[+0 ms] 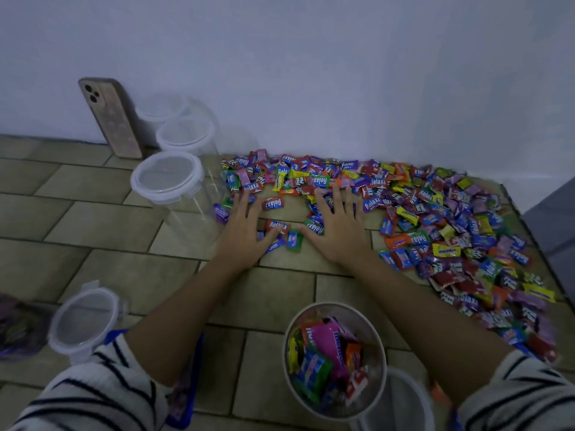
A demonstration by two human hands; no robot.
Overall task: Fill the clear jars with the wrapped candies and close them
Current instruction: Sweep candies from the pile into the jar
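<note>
Striped sleeves (102,390) up close. Huge candy pile (451,231) covers the floor (93,219) from 12 to 4 o'clock. Open jar (375,340) at 6, part full. Closed jars (168,178) at 10. Left hand (245,231) and right hand (337,227) lie flat on loose candies, fingers spread.

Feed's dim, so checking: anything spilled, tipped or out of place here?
Nothing tipped or damaged. Candies lie loose on the floor along the wall. Only stray item: a phone leaning on the wall beside the jars.
</note>
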